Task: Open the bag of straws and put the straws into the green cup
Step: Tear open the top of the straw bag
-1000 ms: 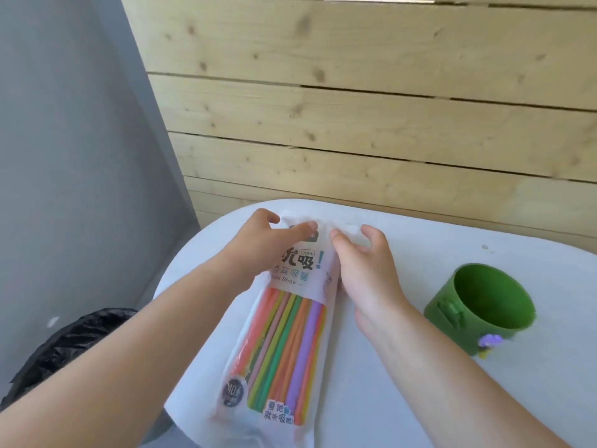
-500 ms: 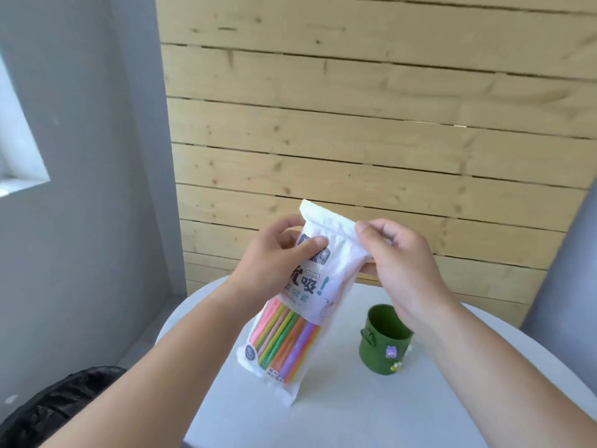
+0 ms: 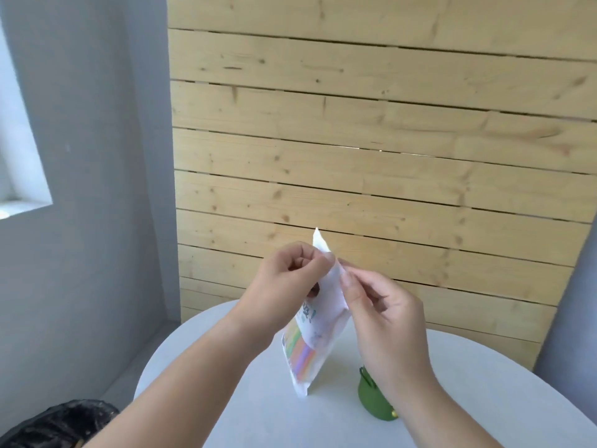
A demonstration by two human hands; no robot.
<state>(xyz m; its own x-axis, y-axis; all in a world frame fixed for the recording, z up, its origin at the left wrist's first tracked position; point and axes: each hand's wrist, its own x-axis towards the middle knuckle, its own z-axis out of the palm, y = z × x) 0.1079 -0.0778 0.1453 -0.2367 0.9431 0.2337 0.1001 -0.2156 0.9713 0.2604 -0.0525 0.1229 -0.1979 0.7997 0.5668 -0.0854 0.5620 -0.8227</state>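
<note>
Bag of straws (image 3: 315, 321) stands mid-frame; I pinch its top seal between left hand (image 3: 287, 279) and right hand (image 3: 374, 305), positioned for tearing, I judge.

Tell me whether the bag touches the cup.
Apart. The head view shows bare table between the bag and the cup.

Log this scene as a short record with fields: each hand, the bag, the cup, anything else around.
left hand: pinches the bag of straws near its top
right hand: pinches the same top edge
bag of straws: upright above the white table, coloured straws inside
green cup: on the table, partly hidden by the right wrist
other: black bin bag lower left; plank wall behind
</note>
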